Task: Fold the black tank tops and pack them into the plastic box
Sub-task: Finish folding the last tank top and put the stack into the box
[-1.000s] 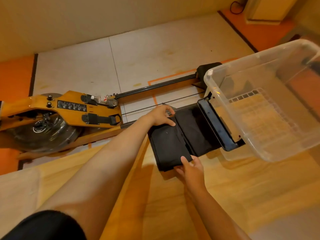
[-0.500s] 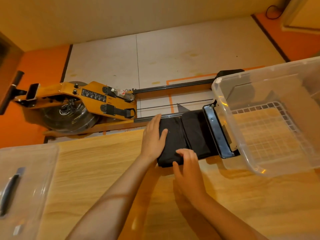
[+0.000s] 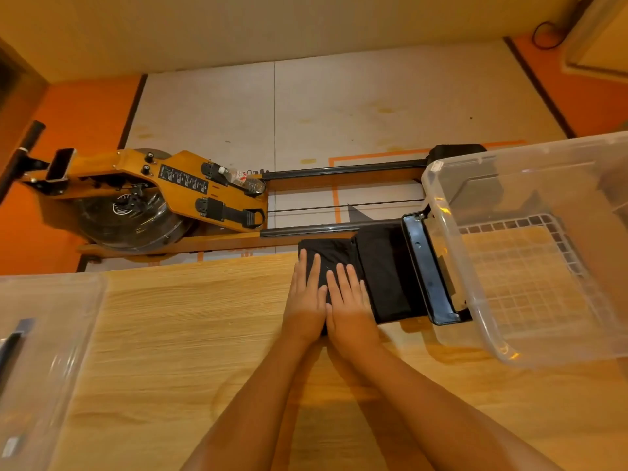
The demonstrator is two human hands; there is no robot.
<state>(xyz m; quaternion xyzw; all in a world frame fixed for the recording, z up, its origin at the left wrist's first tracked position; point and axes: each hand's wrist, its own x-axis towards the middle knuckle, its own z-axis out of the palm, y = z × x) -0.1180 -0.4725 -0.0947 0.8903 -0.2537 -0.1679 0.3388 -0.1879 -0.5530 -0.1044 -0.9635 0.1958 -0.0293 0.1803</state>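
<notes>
While on the wooden table, a folded black tank top is pressed flat.
A clear lid is seen at 9 o'clock; left hand and right hand are laid flat on the top, fingers straight; the plastic box is set at 3 o'clock.

Your left hand and right hand are both bare, and so are the 2 forearms behind them, uncovered to the bottom edge of the view. On each hand you show 4 long, slim fingers with smooth backs. The thumbs are hard to make out, and the nails are too small to tell. Light leaves a soft sheen along both forearms.
</notes>
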